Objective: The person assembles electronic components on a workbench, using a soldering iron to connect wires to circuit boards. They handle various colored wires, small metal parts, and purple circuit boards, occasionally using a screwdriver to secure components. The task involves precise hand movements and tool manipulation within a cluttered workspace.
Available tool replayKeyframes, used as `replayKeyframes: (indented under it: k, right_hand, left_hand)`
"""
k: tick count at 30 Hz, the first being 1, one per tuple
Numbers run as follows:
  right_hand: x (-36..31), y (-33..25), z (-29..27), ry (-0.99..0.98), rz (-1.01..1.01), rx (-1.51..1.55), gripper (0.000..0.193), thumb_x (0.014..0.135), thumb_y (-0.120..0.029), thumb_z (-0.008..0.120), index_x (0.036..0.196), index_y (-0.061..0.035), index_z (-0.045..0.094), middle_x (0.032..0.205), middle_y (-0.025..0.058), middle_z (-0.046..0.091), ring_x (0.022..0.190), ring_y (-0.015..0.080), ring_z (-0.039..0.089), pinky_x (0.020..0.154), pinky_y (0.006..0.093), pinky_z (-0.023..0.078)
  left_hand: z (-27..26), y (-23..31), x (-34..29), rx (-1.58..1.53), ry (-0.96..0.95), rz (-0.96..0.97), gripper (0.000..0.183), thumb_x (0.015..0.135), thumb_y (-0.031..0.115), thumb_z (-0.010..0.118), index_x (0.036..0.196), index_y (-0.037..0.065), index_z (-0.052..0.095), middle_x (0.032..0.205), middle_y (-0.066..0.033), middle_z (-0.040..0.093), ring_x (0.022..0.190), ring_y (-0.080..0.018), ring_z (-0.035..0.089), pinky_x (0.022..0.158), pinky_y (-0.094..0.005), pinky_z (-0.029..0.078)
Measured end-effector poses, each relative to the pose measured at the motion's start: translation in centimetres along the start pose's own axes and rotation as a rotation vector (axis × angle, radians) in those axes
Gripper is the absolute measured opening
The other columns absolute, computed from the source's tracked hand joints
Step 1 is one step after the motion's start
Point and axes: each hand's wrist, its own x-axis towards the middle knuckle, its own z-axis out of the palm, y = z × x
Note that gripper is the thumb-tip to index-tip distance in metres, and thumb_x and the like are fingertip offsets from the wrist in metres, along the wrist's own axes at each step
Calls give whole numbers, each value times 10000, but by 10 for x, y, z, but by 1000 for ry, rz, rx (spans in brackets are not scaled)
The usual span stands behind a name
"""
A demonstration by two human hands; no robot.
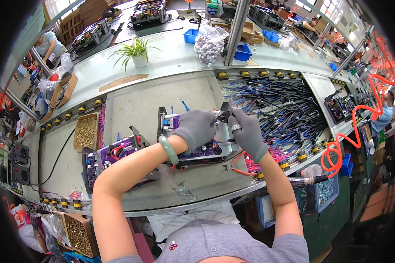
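Both my hands wear grey gloves, and they meet over an open electronic unit with a purple circuit board point(207, 150) on the bench in front of me. My right hand point(249, 135) pinches a small black part point(224, 111) at the unit's right end; a ring is worn over the glove. My left hand point(195, 128) reaches across the board, fingers closed against the black part's left side. What lies between those fingertips is hidden. Left of it, partly behind my left forearm, sits a second unit with a purple board point(104, 163).
Black and blue cables point(285, 109) lie piled at the right, above pink wires point(274, 155). A red coiled air hose point(333, 155) hangs beside a power screwdriver point(309, 180). A box of brass-coloured hardware point(86, 133) stands left. Behind are a potted plant point(139, 61) and a bag of white parts point(209, 46).
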Motion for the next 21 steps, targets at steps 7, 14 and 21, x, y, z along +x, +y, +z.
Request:
replayKeyframes:
  k: [7, 14, 21]
  right_hand:
    - [0, -7, 0, -29, 32, 24, 171, 933, -190, 557, 1019, -50, 603, 785, 214, 628, 746, 415, 629, 643, 510, 470]
    - [-1, -9, -4, -20, 28, 95, 166, 927, -164, 575, 1042, -50, 611, 780, 208, 629, 743, 407, 635, 636, 493, 478]
    - [-3, -9, -2, -2, 34, 124, 172, 917, -170, 598, 1037, -48, 613, 775, 193, 638, 730, 390, 642, 631, 480, 484]
  left_hand:
    - [15, 1, 10, 42, 79, 101, 175, 858, 209, 573, 885, 92, 702, 803, -162, 683, 795, -364, 681, 720, -482, 527]
    - [-2, 10, 13, 176, -92, 57, 164, 828, 199, 593, 888, 98, 708, 800, -148, 689, 783, -358, 690, 718, -472, 539]
    - [2, 8, 4, 82, 9, 19, 183, 841, 212, 590, 883, 74, 703, 825, -163, 687, 799, -348, 692, 736, -468, 539]
